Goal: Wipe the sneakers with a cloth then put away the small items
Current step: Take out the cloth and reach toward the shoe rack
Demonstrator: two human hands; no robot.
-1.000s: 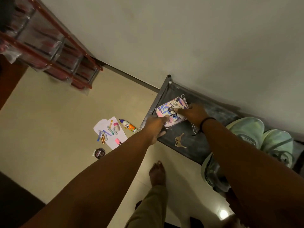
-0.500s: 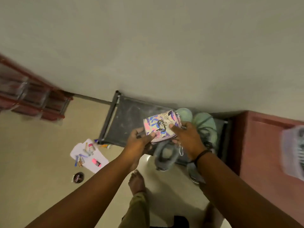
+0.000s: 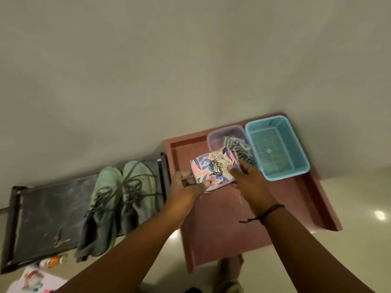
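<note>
A small floral pouch (image 3: 213, 168) with a metal clasp is held between both hands above the reddish-brown table (image 3: 220, 214). My left hand (image 3: 185, 186) pinches its near-left edge with thumb on top. My right hand (image 3: 249, 180) grips its right side. Two pale green sneakers (image 3: 120, 199) with dark laces lie side by side on the dark low rack (image 3: 44, 214) to the left. A striped grey cloth (image 3: 241, 149) lies in a translucent purple tub (image 3: 220, 136) just behind the pouch.
A turquoise plastic basket (image 3: 277, 149) stands at the table's back right, beside the purple tub. A key (image 3: 60, 237) lies on the rack. On the floor at lower left are a glue bottle (image 3: 53, 261) and a paper sheet (image 3: 33, 282) with small items. A wall runs behind.
Both hands lifted the pouch off the dark rack and carried it right, past the sneakers, to above the reddish table. The view swung right, bringing the tub and basket in.
</note>
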